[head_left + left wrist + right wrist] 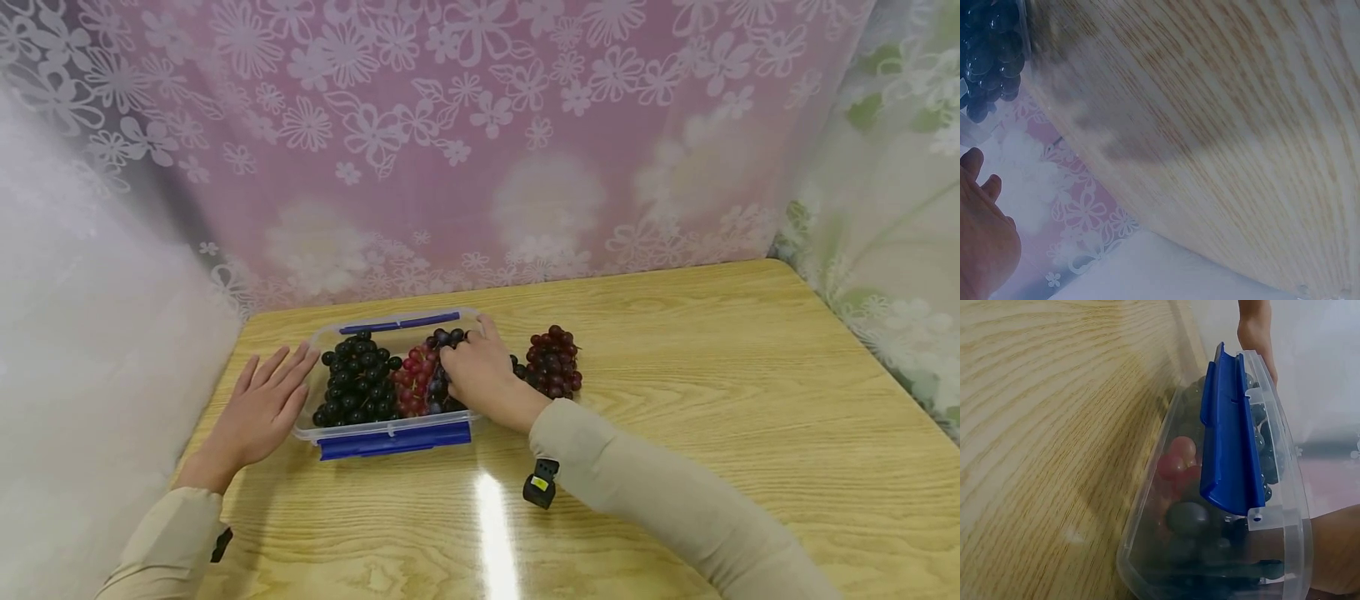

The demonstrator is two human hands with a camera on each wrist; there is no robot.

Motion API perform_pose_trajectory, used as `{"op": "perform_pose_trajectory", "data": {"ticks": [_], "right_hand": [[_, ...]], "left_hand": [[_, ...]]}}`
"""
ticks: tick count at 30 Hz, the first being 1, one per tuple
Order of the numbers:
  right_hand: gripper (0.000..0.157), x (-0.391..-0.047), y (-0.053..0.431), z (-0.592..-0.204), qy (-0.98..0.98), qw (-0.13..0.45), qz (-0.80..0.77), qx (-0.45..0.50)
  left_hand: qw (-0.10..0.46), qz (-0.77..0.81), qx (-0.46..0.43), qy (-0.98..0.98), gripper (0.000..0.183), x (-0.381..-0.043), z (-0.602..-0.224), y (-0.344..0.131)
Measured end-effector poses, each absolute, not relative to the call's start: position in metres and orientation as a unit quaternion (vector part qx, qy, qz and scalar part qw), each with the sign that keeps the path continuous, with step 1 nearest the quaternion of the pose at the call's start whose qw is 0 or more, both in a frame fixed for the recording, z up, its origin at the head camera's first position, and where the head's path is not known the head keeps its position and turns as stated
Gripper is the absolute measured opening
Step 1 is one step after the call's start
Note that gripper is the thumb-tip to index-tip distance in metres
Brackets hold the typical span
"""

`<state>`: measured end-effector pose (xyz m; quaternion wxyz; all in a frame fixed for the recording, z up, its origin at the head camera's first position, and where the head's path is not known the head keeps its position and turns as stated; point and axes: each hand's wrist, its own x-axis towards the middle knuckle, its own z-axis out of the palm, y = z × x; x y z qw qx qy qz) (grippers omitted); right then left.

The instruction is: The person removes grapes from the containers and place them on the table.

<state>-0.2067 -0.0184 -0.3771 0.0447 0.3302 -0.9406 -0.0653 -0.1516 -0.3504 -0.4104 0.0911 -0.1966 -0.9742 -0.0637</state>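
A clear plastic box (300, 432) with blue side clips holds several bunches of grapes. Black grapes (358, 379) fill its left part, red grapes (415, 379) lie in the middle, and a dark blue bunch (438, 389) lies at the right. My left hand (258, 412) rests with straight, spread fingers against the box's left rim. My right hand (482, 373) reaches over the right end, its thumb side down at the dark blue bunch. The right fingertips are mostly hidden, and I cannot tell whether they grip the grapes.
To the right of the box, a dark red bunch of grapes (555, 361) lies on the wooden table (712, 375), with a few black grapes (518, 367) beside it. Flowered curtains (480, 150) hang behind the table and along both sides.
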Motion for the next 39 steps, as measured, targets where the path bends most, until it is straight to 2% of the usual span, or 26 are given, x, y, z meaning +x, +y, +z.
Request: {"op": "perform_pose_trajectory", "data": {"ticks": [14,21,39], "right_hand": [[0.033,-0.206,-0.01,-0.363,-0.929,0.131,-0.012,0.347],[0.039,-0.206,0.0,-0.355,-0.928,0.135,0.011,0.347],[0.036,-0.203,0.014,-0.328,-0.916,0.174,0.073,0.354]], "left_hand": [[0.088,-0.077,-0.195,-0.974,0.05,-0.148,-0.408,-0.35],[0.081,-0.083,-0.194,-0.974,0.05,-0.148,-0.41,-0.349],[0.081,-0.087,-0.2,-0.973,0.05,-0.149,-0.411,-0.346]]}}
